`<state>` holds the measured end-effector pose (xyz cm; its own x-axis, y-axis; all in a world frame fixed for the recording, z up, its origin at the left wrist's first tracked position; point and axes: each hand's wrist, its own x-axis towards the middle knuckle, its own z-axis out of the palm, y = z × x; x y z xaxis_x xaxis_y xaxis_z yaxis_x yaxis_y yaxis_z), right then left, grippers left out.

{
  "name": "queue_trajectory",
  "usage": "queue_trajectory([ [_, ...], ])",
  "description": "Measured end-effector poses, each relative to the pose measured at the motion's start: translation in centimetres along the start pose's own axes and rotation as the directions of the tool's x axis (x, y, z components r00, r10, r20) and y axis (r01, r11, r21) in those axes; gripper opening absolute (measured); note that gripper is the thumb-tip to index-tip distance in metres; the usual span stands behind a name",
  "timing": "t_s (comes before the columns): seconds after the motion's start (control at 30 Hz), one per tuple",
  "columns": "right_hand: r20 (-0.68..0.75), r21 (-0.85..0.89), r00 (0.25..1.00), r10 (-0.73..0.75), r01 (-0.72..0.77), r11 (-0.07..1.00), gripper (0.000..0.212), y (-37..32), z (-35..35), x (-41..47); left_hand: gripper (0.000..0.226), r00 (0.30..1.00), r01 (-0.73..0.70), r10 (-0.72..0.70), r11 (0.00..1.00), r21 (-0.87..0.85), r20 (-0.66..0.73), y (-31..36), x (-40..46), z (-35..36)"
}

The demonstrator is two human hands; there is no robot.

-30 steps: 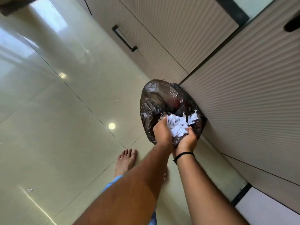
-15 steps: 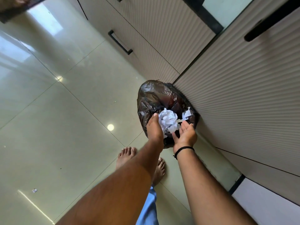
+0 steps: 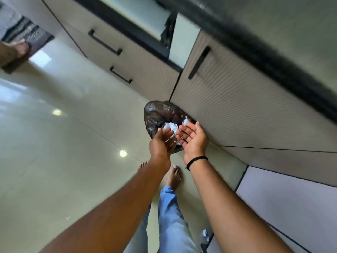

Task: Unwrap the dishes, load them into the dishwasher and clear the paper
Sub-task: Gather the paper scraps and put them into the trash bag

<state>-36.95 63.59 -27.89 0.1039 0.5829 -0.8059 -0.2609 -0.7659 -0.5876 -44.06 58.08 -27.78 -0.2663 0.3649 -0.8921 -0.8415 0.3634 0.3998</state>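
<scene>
**Paper's in the bag, hands coming off it**

The crumpled white paper [image 3: 170, 127] is sitting in the mouth of the dark bin bag [image 3: 158, 115], which is parked on the floor right against the ribbed cabinet front [image 3: 237, 106]. Both hands are held just above it, palms up and nothing gripped: the left hand [image 3: 160, 145] has its fingers [image 3: 168, 133] relaxed and slightly spread, the right hand [image 3: 194, 141] is fully splayed. A second bit of white [image 3: 185, 121] can be seen at the bag's far edge, probably more paper, though the frame is too blurred there to be sure.

So the drop itself looks done. To finish this step properly, the wad should be pressed down into the bag rather than left perched at the opening, since light paper like this is easily sprung back out. The bag rim is best held open with one hand while the pushing is done with the other.

Also worth noting: small white scraps are lying on the floor tiles [image 3: 68, 218] and down by the cabinet base [image 3: 205, 234]. Those would need picking up before the paper can be called cleared. No dishes or dishwasher can be made out in this view.
</scene>
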Motion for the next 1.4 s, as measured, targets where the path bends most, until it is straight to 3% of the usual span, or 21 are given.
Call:
queue_trajectory([
  [0.2, 0.028, 0.168, 0.990, -0.140, 0.134, 0.977, 0.038, -8.7, -0.3, -13.1, 0.036, 0.979, -0.049, 0.031, 0.995, 0.083, 0.203, 5.5, -13.1, 3.1],
  [0.5, -0.020, 0.329, 0.899, -0.437, 0.419, 0.846, 0.039, -18.8, -5.8, -25.1, 0.037, 0.845, -0.228, 0.062, 0.940, 0.254, 0.531, 8.5, -26.9, 11.1],
  [0.63, -0.142, 0.404, 0.851, -0.506, 0.517, 0.755, 0.041, -22.8, -11.2, -26.4, 0.038, 0.780, -0.272, -0.007, 0.897, 0.348, 0.626, 6.0, -30.1, 16.7],
  [0.8, -0.285, 0.474, 0.814, -0.507, 0.579, 0.664, 0.045, -25.7, -18.4, -25.8, 0.057, 0.683, -0.316, -0.125, 0.838, 0.445, 0.719, 1.6, -33.0, 21.8],
  [1.07, -0.383, 0.496, 0.760, -0.525, 0.649, 0.577, 0.044, -30.5, -30.2, -21.5, 0.052, 0.615, -0.424, -0.183, 0.744, 0.517, 0.767, -8.6, -34.6, 31.2],
  [1.17, -0.434, 0.472, 0.729, -0.530, 0.685, 0.555, 0.043, -33.0, -35.6, -19.6, 0.034, 0.561, -0.654, -0.088, 0.562, 0.506, 0.823, -12.7, -34.4, 35.1],
  [1.2, -0.460, 0.450, 0.719, -0.521, 0.694, 0.561, 0.042, -33.5, -37.0, -19.1, 0.025, 0.509, -0.785, -0.004, 0.408, 0.467, 0.861, -13.7, -33.5, 36.1],
  [1.27, -0.524, 0.381, 0.683, -0.508, 0.722, 0.578, 0.038, -34.5, -40.3, -17.8, 0.023, 0.299, -0.952, 0.107, -0.040, 0.304, 0.948, -15.5, -31.5, 38.0],
  [1.3, -0.563, 0.328, 0.649, -0.512, 0.743, 0.583, 0.035, -35.2, -42.1, -17.1, 0.034, 0.185, -0.950, 0.097, -0.238, 0.203, 0.978, -16.3, -30.6, 38.8],
  [1.33, -0.604, 0.263, 0.605, -0.519, 0.766, 0.587, 0.031, -35.5, -43.5, -16.5, 0.050, 0.128, -0.910, 0.058, -0.390, 0.141, 0.990, -16.6, -29.8, 39.3],
  [1.37, -0.647, 0.182, 0.549, -0.529, 0.785, 0.593, 0.026, -35.7, -44.7, -15.9, 0.069, 0.124, -0.856, 0.015, -0.504, 0.115, 0.992, -16.6, -29.0, 39.7],
  [1.4, -0.690, 0.083, 0.483, -0.539, 0.793, 0.603, 0.023, -36.0, -46.1, -15.1, 0.088, 0.171, -0.807, -0.022, -0.577, 0.127, 0.985, -17.0, -28.4, 40.1],
])
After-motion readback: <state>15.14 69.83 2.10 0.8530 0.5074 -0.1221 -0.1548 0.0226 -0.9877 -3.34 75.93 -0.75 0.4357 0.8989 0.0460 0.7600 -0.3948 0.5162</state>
